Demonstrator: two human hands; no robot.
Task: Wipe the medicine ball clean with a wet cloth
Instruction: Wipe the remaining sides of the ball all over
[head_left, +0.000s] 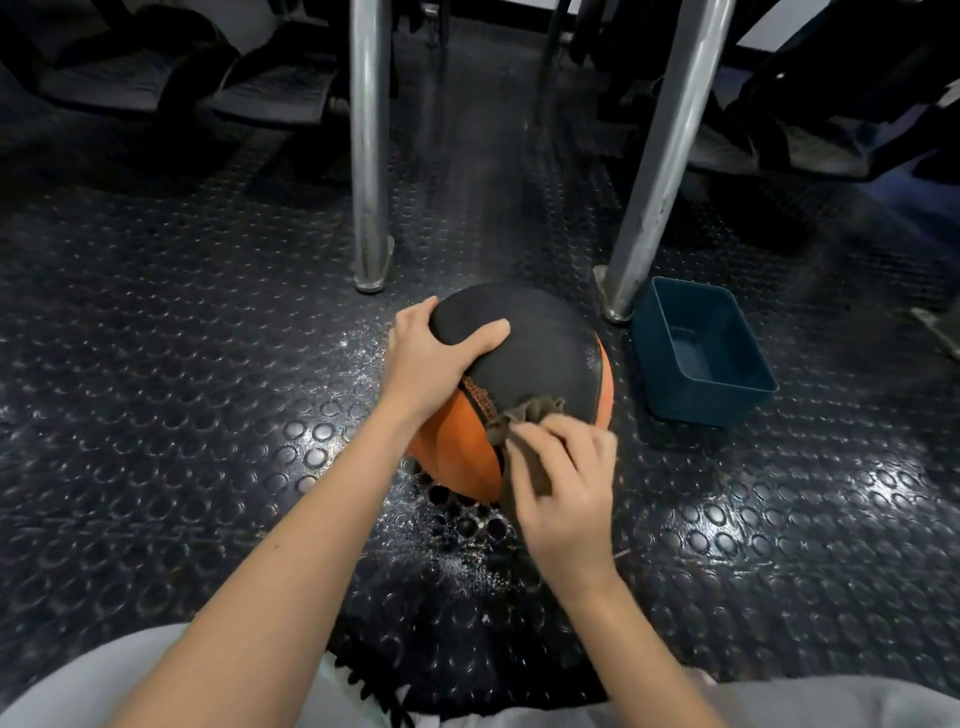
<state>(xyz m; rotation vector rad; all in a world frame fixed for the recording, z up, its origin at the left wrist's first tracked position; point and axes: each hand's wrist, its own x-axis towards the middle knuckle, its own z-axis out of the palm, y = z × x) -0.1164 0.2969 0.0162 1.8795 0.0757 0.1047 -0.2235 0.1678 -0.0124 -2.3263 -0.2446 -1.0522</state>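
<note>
While left hand clasps ball, right grips cloth

Medicine ball up top is black and matt, faintly grainy; lower down the orange panels look smoother, with a soft sheen, and there's a rough, speckled strip along the seam; the cloth is brown fabric, limp and crumpled; the floor mat is dark studded rubber, glossy where the light hits, dusted with pale specks near the ball; the poles are bare metal, shiny but scuffed; the tub is blue plastic — smooth, matt.
</note>
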